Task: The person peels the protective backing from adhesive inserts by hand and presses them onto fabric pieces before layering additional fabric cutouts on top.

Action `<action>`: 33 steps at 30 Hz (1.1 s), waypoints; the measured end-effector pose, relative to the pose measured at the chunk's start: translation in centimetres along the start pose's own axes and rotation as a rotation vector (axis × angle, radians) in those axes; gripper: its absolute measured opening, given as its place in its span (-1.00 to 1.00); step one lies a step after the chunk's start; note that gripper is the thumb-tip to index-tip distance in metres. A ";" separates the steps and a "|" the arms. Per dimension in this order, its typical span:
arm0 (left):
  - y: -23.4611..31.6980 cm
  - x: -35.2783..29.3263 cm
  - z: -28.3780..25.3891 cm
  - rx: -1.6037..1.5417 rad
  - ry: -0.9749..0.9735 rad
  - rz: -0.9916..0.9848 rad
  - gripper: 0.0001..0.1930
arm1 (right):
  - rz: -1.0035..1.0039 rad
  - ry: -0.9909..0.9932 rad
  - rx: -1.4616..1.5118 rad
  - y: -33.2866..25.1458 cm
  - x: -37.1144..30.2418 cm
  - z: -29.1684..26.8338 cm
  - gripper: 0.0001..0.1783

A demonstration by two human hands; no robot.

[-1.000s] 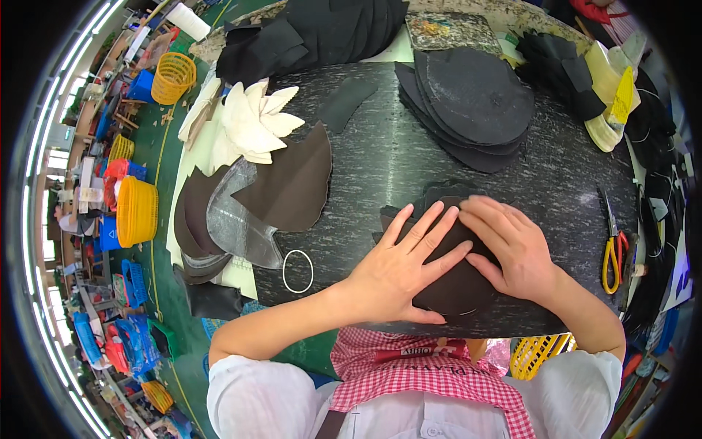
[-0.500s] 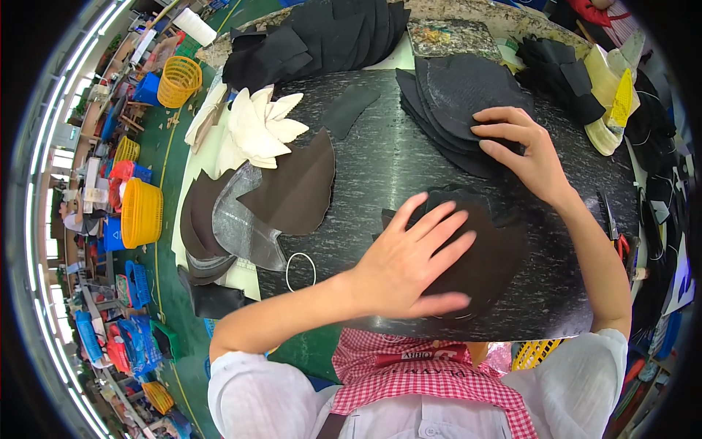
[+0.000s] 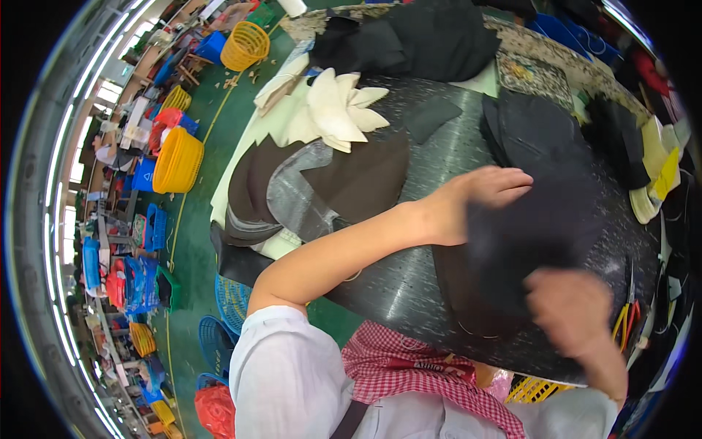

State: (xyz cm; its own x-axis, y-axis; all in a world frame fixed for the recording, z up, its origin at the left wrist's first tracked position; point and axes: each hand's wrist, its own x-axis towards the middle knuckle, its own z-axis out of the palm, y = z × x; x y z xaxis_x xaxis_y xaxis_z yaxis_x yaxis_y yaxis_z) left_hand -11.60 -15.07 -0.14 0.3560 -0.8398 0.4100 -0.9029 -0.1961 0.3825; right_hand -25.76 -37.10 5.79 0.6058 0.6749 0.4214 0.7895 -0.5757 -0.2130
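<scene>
A black cut piece of sheet material (image 3: pixel 537 227), blurred by motion, lies between my hands over the dark work board (image 3: pixel 417 282). My left hand (image 3: pixel 468 201) grips its left edge, fingers pressed together and thumb hidden. At its lower right edge, my smeared right hand (image 3: pixel 572 311) appears closed on the material. Beneath it, part of a dark brown cut piece (image 3: pixel 464 293) shows on the board. Just beyond my hands rests a stack of black cut pieces (image 3: pixel 537 132).
Cream pointed pieces (image 3: pixel 340 110) and brown pieces (image 3: pixel 365 179) lie on the left, with a grey translucent piece (image 3: pixel 292 183). A black pile (image 3: pixel 439 40) sits at the back. Scissors (image 3: pixel 627 314) with orange handles lie at the right. Yellow baskets (image 3: pixel 178 161) stand on the green floor.
My right hand has come off the black stack, down toward me, with a black piece. My left hand has moved from the brown piece to that piece's edge. The view has shifted.
</scene>
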 end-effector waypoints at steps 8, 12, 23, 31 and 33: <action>-9.0 -10.1 -11.3 0.565 -0.061 -0.272 -0.74 | 0.171 -0.078 0.310 -2.2 -0.4 3.3 -0.77; -10.0 -10.3 -11.7 -0.586 0.793 -0.773 -0.79 | 0.171 -0.022 0.370 -0.7 2.4 3.2 -0.82; 2.3 -5.4 -5.9 0.464 0.775 0.121 -0.69 | 0.729 0.462 1.054 0.2 11.7 8.1 -0.69; 4.6 -3.9 -3.3 -0.269 0.683 0.175 -0.61 | 0.594 0.239 1.179 7.1 7.1 7.3 -0.81; 5.4 -3.3 -2.4 -0.427 0.630 0.154 -0.61 | 0.667 0.219 1.173 6.0 7.5 5.6 -0.82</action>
State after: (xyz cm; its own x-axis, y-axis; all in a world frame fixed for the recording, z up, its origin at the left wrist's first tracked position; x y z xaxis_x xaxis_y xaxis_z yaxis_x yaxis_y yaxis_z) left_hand -17.02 -12.15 2.55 0.4189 -0.3707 0.8289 -0.8279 0.2189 0.5163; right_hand -15.89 -32.90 2.71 0.9595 0.2769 0.0517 0.0422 0.0401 -0.9983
